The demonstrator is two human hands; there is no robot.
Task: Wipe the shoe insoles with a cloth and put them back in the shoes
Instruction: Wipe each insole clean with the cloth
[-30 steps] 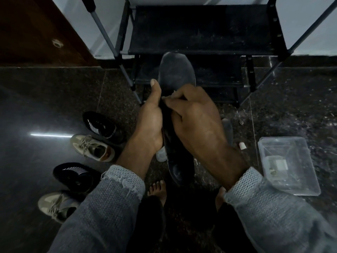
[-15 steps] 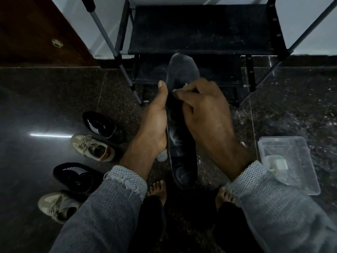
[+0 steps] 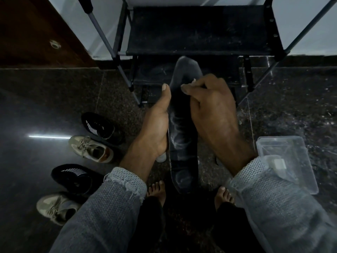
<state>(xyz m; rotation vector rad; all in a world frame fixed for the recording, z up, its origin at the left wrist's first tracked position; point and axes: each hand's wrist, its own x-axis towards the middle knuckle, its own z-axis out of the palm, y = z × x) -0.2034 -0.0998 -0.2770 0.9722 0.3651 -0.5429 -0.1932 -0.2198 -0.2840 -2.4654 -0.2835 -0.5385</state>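
**Ana:** Shoes first, since they sit furthest left of the insole: two black shoes point(image 3: 102, 127) and two beige sneakers point(image 3: 91, 149) in a row on the floor, well apart from it. Those are where it goes back.

**Ben:** And the insole point(image 3: 182, 136) itself?

**Ana:** Held up over the floor, long and dark, toe end pointing toward the shoe rack point(image 3: 198, 30), heel end nearest the bare feet. The left hand point(image 3: 155, 130) grips its left edge, thumb laid up along the side.

**Ben:** The right hand point(image 3: 213, 110)?

**Ana:** Right of the insole's midline, fingers curled and pressing near the toe end. A pale scrap point(image 3: 193, 80) peeks out by the knuckles; I judge that's the cloth, though it's mostly hidden.

**Ben:** So how to wipe well?

**Ana:** Pale smears show mid-insole. I'd keep the left hand bracing firmly so it doesn't flex, then draw the cloth in long strokes from toe to heel.

**Ben:** Anything further right?

**Ana:** A clear plastic box point(image 3: 286, 161) on the floor, near the right sleeve.
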